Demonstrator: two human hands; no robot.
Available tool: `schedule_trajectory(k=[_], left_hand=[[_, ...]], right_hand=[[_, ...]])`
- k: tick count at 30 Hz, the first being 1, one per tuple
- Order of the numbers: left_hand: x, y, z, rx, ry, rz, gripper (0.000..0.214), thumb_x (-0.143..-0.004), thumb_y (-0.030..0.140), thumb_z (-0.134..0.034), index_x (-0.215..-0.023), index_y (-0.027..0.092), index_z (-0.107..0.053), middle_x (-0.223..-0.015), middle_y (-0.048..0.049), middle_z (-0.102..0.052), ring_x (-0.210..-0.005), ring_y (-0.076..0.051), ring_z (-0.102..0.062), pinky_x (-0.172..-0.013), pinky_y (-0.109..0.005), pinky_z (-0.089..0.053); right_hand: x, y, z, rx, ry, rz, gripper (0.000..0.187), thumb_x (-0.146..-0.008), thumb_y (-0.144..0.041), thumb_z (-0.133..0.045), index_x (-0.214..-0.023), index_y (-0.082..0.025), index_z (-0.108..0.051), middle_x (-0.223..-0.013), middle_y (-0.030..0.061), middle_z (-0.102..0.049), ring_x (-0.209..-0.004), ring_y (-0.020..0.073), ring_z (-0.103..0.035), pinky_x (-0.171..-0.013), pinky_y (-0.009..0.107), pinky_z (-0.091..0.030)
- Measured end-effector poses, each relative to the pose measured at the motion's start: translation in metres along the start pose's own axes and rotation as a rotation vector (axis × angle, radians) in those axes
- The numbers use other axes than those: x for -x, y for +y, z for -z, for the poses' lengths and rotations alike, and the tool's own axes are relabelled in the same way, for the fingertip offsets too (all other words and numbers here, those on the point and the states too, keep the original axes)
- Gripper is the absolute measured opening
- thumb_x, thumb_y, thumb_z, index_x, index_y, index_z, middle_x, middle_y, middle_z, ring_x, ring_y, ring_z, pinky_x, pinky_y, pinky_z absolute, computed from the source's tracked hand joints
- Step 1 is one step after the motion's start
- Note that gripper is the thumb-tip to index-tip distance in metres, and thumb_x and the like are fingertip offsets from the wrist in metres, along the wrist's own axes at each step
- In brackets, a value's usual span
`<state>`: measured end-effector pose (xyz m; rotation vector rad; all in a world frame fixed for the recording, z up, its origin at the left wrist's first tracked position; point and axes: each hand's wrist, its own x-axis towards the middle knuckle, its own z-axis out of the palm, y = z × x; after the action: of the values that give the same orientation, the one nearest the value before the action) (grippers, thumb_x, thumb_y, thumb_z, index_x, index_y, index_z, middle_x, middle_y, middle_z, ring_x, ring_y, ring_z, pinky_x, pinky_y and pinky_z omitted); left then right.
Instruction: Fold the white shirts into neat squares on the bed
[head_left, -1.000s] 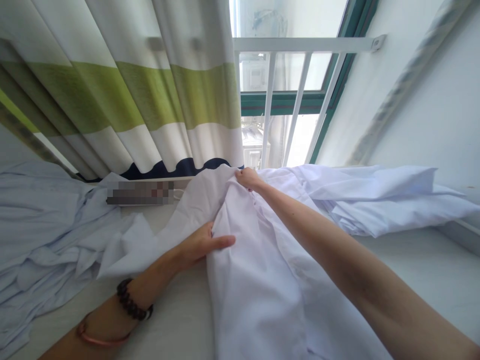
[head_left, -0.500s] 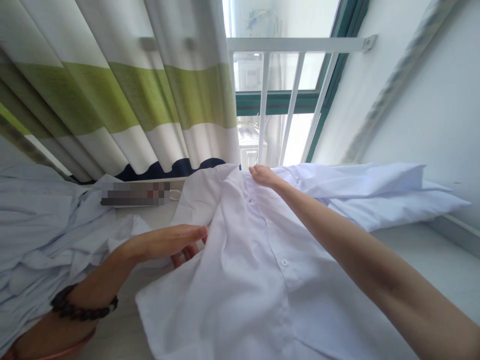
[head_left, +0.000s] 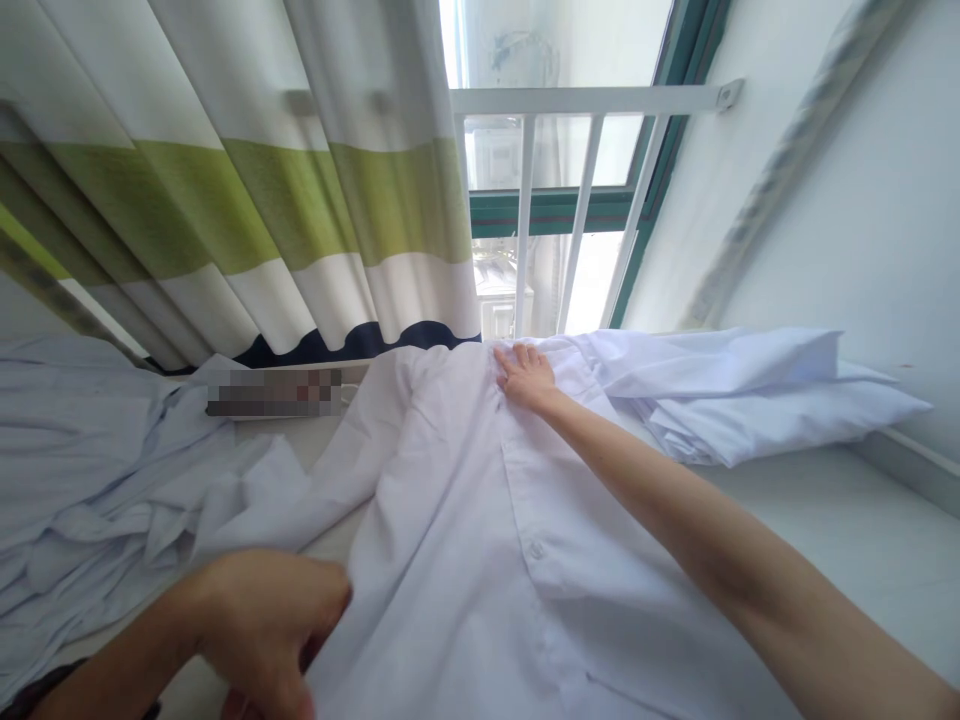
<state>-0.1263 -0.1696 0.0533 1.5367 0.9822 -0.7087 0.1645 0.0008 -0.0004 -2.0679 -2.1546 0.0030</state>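
Note:
A white button-front coat (head_left: 450, 560) lies spread before me, with soft folds down its left side and a button on its front. My right hand (head_left: 527, 375) rests flat on the coat near its collar, fingers spread. Lower left, my left hand (head_left: 262, 630) is closed at the coat's left edge. Its fingertips are partly hidden and slightly blurred, and the cloth runs right up to them. One sleeve (head_left: 322, 485) stretches out to the left; other white cloth (head_left: 712, 365) extends right from the coat's top.
Crumpled white garments (head_left: 67, 450) are piled at the left. A pixelated flat item (head_left: 274, 393) lies beyond the sleeve. Behind are a striped curtain (head_left: 285, 200), a white railing (head_left: 585, 100) and a window. Folded white cloth (head_left: 795, 415) sits by the right wall (head_left: 885, 250).
My left hand has moved down and toward me, from open fingers to a closed hand. My right hand has gone from a closed grip to spread fingers. The left sleeve now lies farther out.

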Motion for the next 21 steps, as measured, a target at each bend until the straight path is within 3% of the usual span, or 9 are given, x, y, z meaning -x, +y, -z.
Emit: schedule_trajectory(k=[2,3,6,7,8,11,14,18,21], left_hand=[[0.004,0.004,0.015,-0.042,0.183,0.004,0.046,-0.073,0.049,-0.064,-0.043,0.019,-0.049,-0.043,-0.002,-0.052,-0.035,-0.015,-0.045,-0.038,-0.023,-0.034],[0.003,0.009,0.026,-0.074,0.356,-0.013,0.047,-0.078,0.052,-0.058,-0.046,0.019,-0.05,-0.044,-0.0019,-0.054,-0.038,-0.015,-0.047,-0.04,-0.023,-0.035],[-0.016,0.033,0.063,-0.285,1.14,-0.273,0.043,-0.081,0.052,-0.056,-0.055,0.018,-0.054,-0.052,0.0001,-0.056,-0.05,-0.014,-0.05,-0.05,-0.022,-0.037],[-0.029,0.042,0.074,-0.327,1.319,-0.351,0.038,-0.085,0.049,-0.052,-0.064,0.019,-0.058,-0.06,-0.0006,-0.06,-0.056,-0.016,-0.052,-0.056,-0.025,-0.04],[-0.044,0.05,0.083,-0.359,1.393,-0.413,0.034,-0.088,0.045,-0.047,-0.073,0.019,-0.062,-0.068,-0.0026,-0.063,-0.063,-0.018,-0.056,-0.063,-0.028,-0.043],[-0.095,0.063,0.097,-0.468,1.339,-0.57,0.036,-0.094,0.036,-0.036,-0.103,0.014,-0.064,-0.105,-0.0119,-0.067,-0.1,-0.023,-0.06,-0.094,-0.033,-0.041],[-0.13,0.056,0.095,-0.533,1.226,-0.522,0.044,-0.091,0.042,-0.045,-0.127,0.018,-0.056,-0.141,-0.0117,-0.048,-0.135,-0.027,-0.036,-0.114,-0.043,-0.014],[-0.129,0.036,0.087,-0.511,1.042,-0.341,0.06,-0.09,0.054,-0.041,-0.144,0.026,-0.039,-0.156,-0.0078,-0.022,-0.145,-0.028,-0.011,-0.115,-0.049,-0.003],[-0.112,0.039,0.096,-0.354,0.968,-0.378,0.062,-0.078,0.06,-0.058,-0.131,0.028,-0.055,-0.15,-0.0094,-0.036,-0.142,-0.033,-0.021,-0.113,-0.052,-0.01]], right_hand=[[0.0,-0.002,0.004,-0.006,0.016,0.011,0.054,-0.097,-0.038,-0.033,-0.148,-0.022,-0.029,-0.157,0.0101,-0.018,-0.142,0.0284,-0.015,-0.111,0.042,-0.018],[0.0,-0.002,0.005,-0.012,0.024,0.007,0.055,-0.097,-0.039,-0.03,-0.149,-0.018,-0.028,-0.158,0.0109,-0.016,-0.143,0.0274,-0.014,-0.112,0.04,-0.018],[0.002,-0.002,-0.001,-0.038,0.038,-0.04,0.062,-0.098,-0.039,-0.022,-0.15,-0.006,-0.017,-0.158,0.0148,-0.012,-0.144,0.0259,-0.011,-0.114,0.039,-0.016],[0.004,-0.001,-0.005,-0.042,0.04,-0.055,0.063,-0.098,-0.039,-0.021,-0.15,-0.004,-0.014,-0.158,0.0157,-0.012,-0.145,0.0257,-0.01,-0.114,0.038,-0.015],[0.006,0.0,-0.01,-0.049,0.043,-0.063,0.065,-0.098,-0.04,-0.02,-0.15,-0.002,-0.012,-0.158,0.016,-0.011,-0.145,0.0255,-0.009,-0.115,0.038,-0.015],[0.018,0.005,-0.025,-0.104,0.033,-0.059,0.067,-0.098,-0.043,-0.019,-0.151,-0.002,-0.011,-0.158,0.0152,-0.008,-0.145,0.0249,-0.008,-0.115,0.036,-0.013],[0.031,0.014,-0.034,-0.174,0.021,-0.036,0.067,-0.098,-0.047,-0.018,-0.151,-0.006,-0.014,-0.159,0.0128,-0.006,-0.145,0.0237,-0.007,-0.116,0.036,-0.012],[0.045,0.026,-0.033,-0.201,0.004,0.005,0.064,-0.098,-0.047,-0.018,-0.149,-0.008,-0.024,-0.158,0.0145,-0.008,-0.145,0.0242,-0.008,-0.116,0.038,-0.012],[0.054,0.031,-0.025,-0.209,0.003,0.087,0.059,-0.098,-0.041,-0.023,-0.146,-0.007,-0.031,-0.157,0.0175,-0.012,-0.145,0.0251,-0.013,-0.114,0.037,-0.017]])
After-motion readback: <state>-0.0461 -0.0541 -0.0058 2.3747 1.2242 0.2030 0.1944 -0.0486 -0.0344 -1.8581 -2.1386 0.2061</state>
